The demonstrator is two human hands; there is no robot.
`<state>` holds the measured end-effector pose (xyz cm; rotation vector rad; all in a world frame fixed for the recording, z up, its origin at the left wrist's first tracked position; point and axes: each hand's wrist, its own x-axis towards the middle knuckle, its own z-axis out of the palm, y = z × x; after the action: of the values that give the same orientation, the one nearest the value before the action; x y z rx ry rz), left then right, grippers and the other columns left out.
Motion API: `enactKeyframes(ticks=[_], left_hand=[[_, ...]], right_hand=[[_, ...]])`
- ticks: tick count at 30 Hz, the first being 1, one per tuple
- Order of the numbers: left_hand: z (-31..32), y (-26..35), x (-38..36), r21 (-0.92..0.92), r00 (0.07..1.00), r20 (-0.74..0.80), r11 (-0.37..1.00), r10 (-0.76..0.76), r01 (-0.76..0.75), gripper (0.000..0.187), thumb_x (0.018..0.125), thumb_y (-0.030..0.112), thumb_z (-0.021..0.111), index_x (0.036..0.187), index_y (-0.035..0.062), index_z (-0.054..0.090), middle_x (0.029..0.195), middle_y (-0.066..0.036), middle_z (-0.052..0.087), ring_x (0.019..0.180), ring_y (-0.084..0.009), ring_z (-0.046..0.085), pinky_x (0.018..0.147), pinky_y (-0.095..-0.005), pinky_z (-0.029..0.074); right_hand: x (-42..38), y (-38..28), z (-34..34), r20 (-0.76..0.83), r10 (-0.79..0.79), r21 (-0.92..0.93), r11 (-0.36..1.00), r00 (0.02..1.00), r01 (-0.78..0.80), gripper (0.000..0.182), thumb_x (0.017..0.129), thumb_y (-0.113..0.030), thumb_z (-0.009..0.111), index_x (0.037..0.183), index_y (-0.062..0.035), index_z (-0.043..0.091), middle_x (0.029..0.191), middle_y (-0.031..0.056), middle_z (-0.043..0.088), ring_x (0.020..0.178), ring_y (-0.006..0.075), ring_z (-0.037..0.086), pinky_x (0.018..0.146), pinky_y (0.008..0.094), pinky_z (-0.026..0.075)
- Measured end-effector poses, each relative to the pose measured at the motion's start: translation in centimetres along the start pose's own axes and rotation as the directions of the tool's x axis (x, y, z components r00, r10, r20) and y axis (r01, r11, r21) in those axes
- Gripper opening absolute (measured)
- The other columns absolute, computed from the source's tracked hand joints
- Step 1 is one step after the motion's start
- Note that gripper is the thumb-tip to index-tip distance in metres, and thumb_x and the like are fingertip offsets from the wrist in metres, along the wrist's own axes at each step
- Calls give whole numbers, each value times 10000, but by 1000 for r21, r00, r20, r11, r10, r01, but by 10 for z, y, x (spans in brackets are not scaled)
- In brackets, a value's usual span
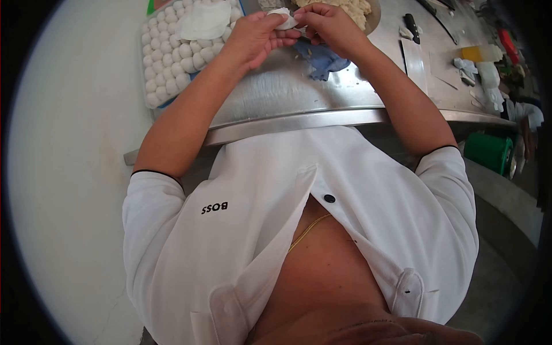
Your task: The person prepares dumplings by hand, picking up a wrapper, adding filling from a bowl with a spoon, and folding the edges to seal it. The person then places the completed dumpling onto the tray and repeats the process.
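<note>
At the top of the head view, my left hand holds a small white dumpling in its raised, curled fingers. My right hand is closed at the dumpling's right edge, its fingertips pinching there; the exact grip is partly hidden. Left of my hands is a tray packed with rows of rounded white dumplings. Thin white wrappers lie stacked on top of them. Behind my right hand a metal bowl holds a pale, lumpy filling.
A crumpled blue cloth lies below my hands on the steel table. To the right are a black-handled knife, a wide flat blade and a yellow squeeze bottle. A green bin stands beyond the table edge.
</note>
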<state>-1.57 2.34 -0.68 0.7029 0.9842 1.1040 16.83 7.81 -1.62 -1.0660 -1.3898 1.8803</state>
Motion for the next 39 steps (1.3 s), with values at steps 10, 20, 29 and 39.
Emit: enactKeyframes(ticks=[10,20,29,39], left_hand=[[-9,-3,6,34,1000,8,999,6,-7,232,961,122,564,1095,-67,558,1029,-165,651,929,-281,677,847,-381,558],[-4,4,4,-107,998,41,993,-41,45,265,952,118,562,1125,-82,547,1059,-185,629,927,-302,676,860,-398,557],[-8,-3,4,-11,999,31,1000,-7,7,320,987,176,543,1177,-82,532,1068,-160,626,945,-291,676,862,-385,560],[-11,-1,7,-10,999,52,1000,-12,13,288,979,162,548,1141,-77,557,1063,-149,634,968,-295,674,874,-389,554]], right_hand=[[5,7,9,67,-227,-261,936,971,237,160,906,-137,605,872,5,669,744,16,634,662,83,567,579,240,461],[-3,3,11,-4,-249,-313,920,968,236,158,908,-125,598,858,11,660,733,20,626,652,99,567,584,249,464],[2,7,9,66,-216,-201,953,974,225,149,912,-112,589,857,11,652,723,19,618,647,94,563,579,243,461],[1,2,10,22,-233,-292,928,972,230,155,915,-109,592,850,17,652,727,28,625,660,102,575,588,251,471]])
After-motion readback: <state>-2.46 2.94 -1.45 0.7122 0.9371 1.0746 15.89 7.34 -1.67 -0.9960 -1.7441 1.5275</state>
